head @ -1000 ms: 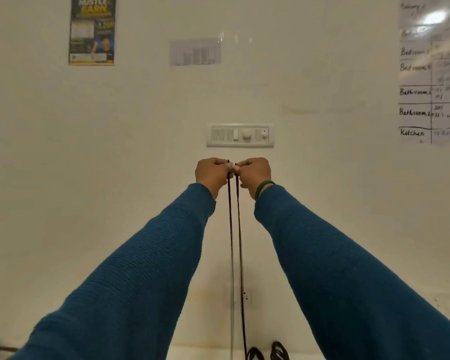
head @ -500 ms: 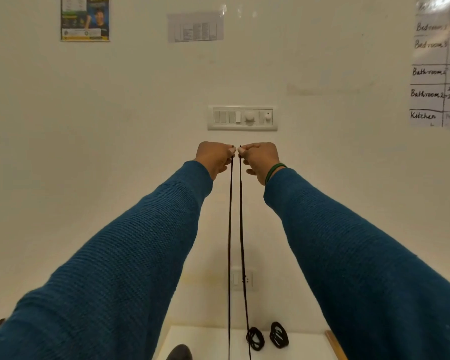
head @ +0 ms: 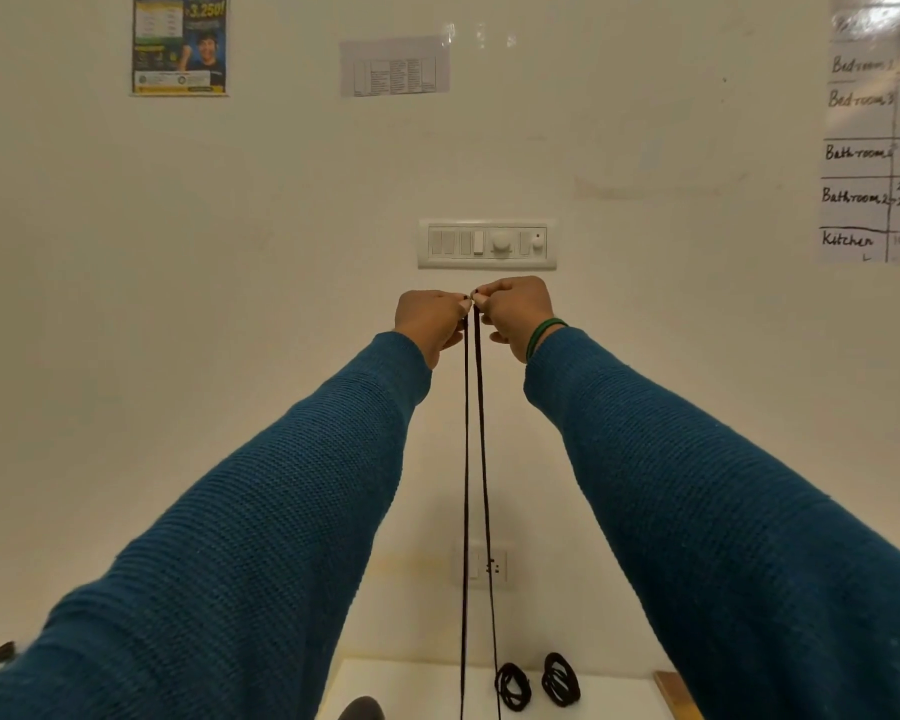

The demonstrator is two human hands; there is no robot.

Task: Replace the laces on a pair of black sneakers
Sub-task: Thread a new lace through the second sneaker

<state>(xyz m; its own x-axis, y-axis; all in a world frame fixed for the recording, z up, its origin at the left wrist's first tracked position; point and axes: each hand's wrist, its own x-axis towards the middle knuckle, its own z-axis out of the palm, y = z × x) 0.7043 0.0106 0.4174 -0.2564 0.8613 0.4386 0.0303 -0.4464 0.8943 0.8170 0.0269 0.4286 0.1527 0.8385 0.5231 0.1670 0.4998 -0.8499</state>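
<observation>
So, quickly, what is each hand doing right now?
Left hand: pinches the left lace strand.
Right hand: pinches the right lace strand.

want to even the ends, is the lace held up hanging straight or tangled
Straight: the lace hangs in two side-by-side strands, no loops, from the left hand and right hand down past the bottom edge.

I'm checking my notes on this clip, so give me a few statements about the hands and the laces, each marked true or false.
1. The left hand and the right hand both pinch the black lace in front of the wall. True.
2. The lace hangs as one single strand. False: two strands hang side by side.
3. Two coiled laces lie on the white table. True.
4. The left wrist wears a band. False: the green bangle is on the right wrist.
</observation>
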